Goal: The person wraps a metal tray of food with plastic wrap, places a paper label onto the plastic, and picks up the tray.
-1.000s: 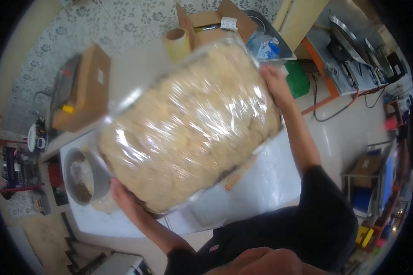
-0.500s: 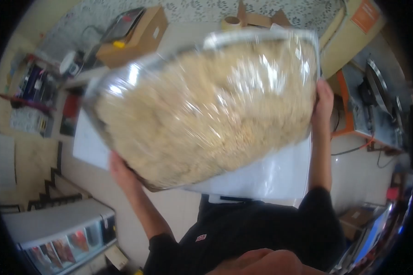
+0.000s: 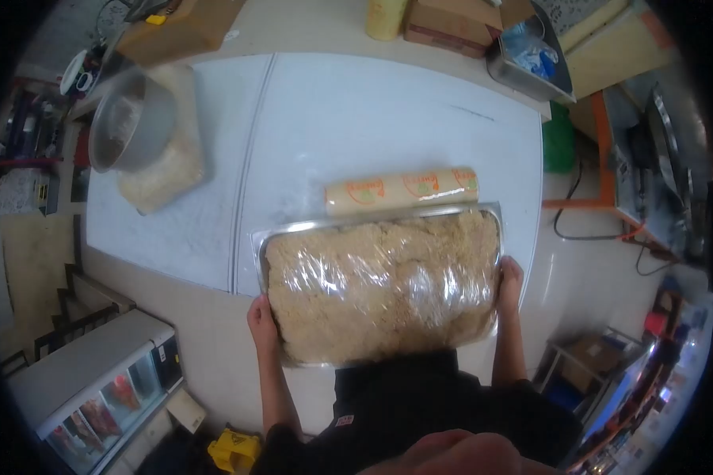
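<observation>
A wide metal tray is in front of my body, over the near edge of the white table. It is filled with a lumpy beige mass, and shiny clear plastic wrap stretches over the top. My left hand grips the tray's left side, its fingers closed at the edge. On the opposite side my right hand is closed on the right edge. Just beyond the far rim lies a roll of cling film with orange and green print. The tray's underside is hidden.
A round metal pot stands at the table's left, beside a flat beige slab. Cardboard boxes and a metal bin holding blue plastic line the back. A glass-fronted display case is at lower left.
The tray has come down and closer to my body, turning level, with both hands still on it. The cling film roll, the pot and more of the tabletop have come into view.
</observation>
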### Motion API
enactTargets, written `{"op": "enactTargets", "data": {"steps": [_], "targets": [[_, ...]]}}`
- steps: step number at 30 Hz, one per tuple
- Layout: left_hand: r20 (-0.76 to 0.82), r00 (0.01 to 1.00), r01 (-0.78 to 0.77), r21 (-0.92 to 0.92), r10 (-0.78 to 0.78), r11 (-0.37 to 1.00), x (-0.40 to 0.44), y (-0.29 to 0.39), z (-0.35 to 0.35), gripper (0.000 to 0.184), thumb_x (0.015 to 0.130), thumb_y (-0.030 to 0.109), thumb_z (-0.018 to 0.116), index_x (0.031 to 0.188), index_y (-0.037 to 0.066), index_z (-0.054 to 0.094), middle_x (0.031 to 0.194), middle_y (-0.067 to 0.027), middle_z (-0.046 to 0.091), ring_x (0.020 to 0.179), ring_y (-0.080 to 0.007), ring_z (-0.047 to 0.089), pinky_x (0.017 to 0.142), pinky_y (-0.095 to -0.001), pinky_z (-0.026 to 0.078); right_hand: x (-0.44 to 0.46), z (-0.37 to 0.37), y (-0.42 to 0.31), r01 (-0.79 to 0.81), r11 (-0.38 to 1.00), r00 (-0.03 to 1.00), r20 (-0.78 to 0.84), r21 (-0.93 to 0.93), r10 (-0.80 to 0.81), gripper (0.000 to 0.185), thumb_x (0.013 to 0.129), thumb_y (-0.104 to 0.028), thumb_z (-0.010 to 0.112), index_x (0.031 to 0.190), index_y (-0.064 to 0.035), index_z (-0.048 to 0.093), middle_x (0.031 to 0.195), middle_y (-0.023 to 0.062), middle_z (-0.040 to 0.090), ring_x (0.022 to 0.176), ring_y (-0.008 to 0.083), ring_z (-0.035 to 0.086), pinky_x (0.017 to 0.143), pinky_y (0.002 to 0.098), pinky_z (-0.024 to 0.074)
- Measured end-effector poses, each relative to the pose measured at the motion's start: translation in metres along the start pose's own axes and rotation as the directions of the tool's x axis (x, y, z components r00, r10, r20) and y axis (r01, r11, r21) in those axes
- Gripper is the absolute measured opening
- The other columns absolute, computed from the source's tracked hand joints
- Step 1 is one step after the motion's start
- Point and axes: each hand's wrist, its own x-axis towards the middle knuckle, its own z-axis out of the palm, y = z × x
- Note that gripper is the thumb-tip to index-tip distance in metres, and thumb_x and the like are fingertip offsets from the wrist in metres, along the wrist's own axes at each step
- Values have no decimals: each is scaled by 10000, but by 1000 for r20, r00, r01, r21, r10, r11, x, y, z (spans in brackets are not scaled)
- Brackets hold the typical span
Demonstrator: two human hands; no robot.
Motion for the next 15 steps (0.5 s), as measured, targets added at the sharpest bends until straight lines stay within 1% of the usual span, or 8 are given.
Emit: {"op": "enactTargets", "data": {"steps": [3, 5, 6, 7, 9, 11, 13, 15], "targets": [[65, 997, 26, 100, -32, 995, 15, 21, 0, 370, 1034, 325, 483, 971, -12, 623, 862, -2, 609, 781, -92, 521, 711, -260, 455, 4, -3, 7, 24, 994, 999, -41, -103, -29, 297, 995, -255, 548, 911, 18, 632, 852, 11, 617, 810, 107, 557, 726, 256, 461], [1, 997, 72, 207, -74, 976, 24, 53, 14, 293, 1016, 238, 502, 1001, -30, 619, 877, -39, 618, 833, -142, 551, 783, -288, 458, 11, 1, -20, 188, 910, 977, -28, -371, -213, 237, 974, -215, 570, 1006, 13, 627, 948, 63, 629, 894, 167, 583, 815, 295, 462], [-115, 957, -199, 413, 267, 889, 30, 61, 26, 271, 989, 225, 532, 1023, -28, 623, 889, -60, 627, 862, -185, 575, 825, -315, 460, 17, 8, -42, 272, 832, 951, 0, -484, -311, 228, 964, -195, 581, 1053, 10, 625, 996, 88, 635, 935, 197, 596, 859, 315, 462], [-142, 799, -384, 626, 584, 679, 34, 69, 44, 260, 963, 213, 562, 1044, -25, 627, 901, -81, 637, 891, -228, 599, 866, -342, 461, 21, 15, -64, 341, 735, 917, 34, -586, -398, 236, 954, -175, 592, 1100, 8, 622, 1044, 114, 641, 977, 226, 609, 903, 335, 463], [-55, 681, -603, 523, 730, 602, 30, 149, 101, 243, 914, 188, 601, 1061, -2, 639, 954, -126, 660, 962, -307, 619, 935, -391, 445, 29, 60, -123, 635, 546, 701, 111, -547, -704, 209, 902, -107, 624, 1094, -24, 636, 1065, 142, 629, 969, 293, 624, 914, 361, 469], [336, 687, -720, 438, 645, 538, 47, 165, 139, 272, 911, 213, 600, 1097, 21, 645, 1026, -153, 670, 981, -335, 623, 914, -414, 458, 64, 103, -137, 829, 329, 509, 367, -453, -778, 250, 859, -105, 654, 1100, -37, 642, 1099, 167, 625, 1020, 317, 619, 912, 399, 482], [497, 798, -599, 593, 341, 538, 56, 177, 180, 297, 896, 268, 618, 1059, 25, 667, 1035, -178, 677, 978, -350, 625, 857, -426, 477, 85, 157, -150, 910, 309, 415, 635, -277, -651, 316, 844, -186, 680, 1129, -54, 649, 1142, 179, 618, 1083, 333, 601, 930, 421, 475], [531, 831, -544, 714, 166, 440, 76, 175, 193, 301, 885, 307, 629, 977, 26, 690, 951, -168, 679, 936, -335, 628, 817, -421, 479, 95, 198, -154, 926, 330, 320, 839, -181, -439, 412, 887, -369, 625, 1187, -87, 641, 1172, 182, 622, 1098, 350, 599, 933, 432, 471]]}}
